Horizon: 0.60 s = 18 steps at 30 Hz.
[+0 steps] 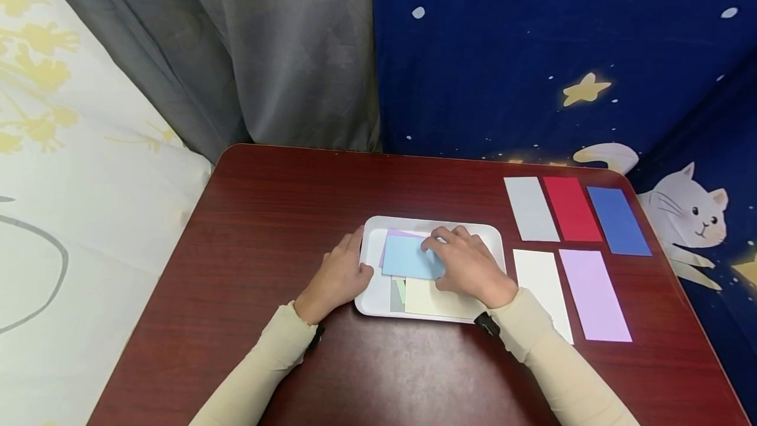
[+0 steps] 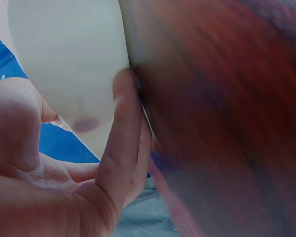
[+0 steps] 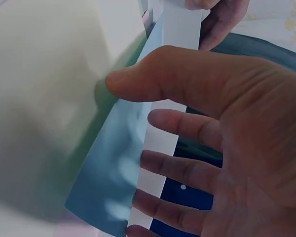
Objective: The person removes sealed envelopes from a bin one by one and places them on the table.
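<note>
Inside white tray (image 1: 371, 296): coloured cards (image 1: 403, 258)

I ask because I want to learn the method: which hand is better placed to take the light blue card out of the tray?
Probably the right hand: its fingers are at the edge of the card. The left hand is farther away, at the tray rim.

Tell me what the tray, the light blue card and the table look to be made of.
Tray: likely plastic; smooth, white, with rounded corners and a raised rim.
Light blue card: probably paper or thin cardstock, matte, flat and thin-edged.
Table: wood or wood-look laminate, can't tell which; reddish-brown grain streaks, slight sheen.
</note>
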### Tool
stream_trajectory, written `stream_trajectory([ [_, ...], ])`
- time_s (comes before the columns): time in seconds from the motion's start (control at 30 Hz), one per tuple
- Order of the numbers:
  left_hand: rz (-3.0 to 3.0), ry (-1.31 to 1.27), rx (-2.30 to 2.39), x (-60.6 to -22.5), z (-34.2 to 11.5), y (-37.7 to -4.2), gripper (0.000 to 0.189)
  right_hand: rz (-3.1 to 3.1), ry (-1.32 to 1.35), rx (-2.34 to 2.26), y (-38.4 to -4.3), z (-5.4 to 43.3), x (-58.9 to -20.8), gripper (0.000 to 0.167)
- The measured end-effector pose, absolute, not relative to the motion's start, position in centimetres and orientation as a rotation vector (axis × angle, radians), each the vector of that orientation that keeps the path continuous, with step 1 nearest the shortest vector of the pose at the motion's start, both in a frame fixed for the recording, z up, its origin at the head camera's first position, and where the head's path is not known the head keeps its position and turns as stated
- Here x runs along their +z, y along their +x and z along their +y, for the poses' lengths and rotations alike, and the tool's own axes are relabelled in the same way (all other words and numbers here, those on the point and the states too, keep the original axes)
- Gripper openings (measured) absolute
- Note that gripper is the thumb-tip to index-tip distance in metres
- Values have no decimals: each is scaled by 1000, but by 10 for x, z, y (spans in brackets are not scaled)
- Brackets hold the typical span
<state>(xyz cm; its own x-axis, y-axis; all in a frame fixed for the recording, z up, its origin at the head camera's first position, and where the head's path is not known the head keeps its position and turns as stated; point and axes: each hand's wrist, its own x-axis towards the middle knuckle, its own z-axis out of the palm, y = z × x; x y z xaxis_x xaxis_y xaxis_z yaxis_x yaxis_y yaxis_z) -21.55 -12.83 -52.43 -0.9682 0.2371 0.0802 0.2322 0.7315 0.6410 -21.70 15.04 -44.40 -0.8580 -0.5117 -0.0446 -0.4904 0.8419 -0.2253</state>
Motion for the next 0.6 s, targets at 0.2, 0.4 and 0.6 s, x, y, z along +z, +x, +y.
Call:
stream_trajectory([
  [0.2, 2964, 413, 1013, -537, -130, -220, 83, 2918, -792, -308, -216, 154, -442, 58],
  [0.4, 2962, 412, 1008, -537, -130, -220, 83, 2921, -766, -314, -214, 157, -437, 59],
  [0.6, 2952, 412, 1042, -535, -130, -220, 83, 2936, -740, -320, -211, 164, -433, 59],
])
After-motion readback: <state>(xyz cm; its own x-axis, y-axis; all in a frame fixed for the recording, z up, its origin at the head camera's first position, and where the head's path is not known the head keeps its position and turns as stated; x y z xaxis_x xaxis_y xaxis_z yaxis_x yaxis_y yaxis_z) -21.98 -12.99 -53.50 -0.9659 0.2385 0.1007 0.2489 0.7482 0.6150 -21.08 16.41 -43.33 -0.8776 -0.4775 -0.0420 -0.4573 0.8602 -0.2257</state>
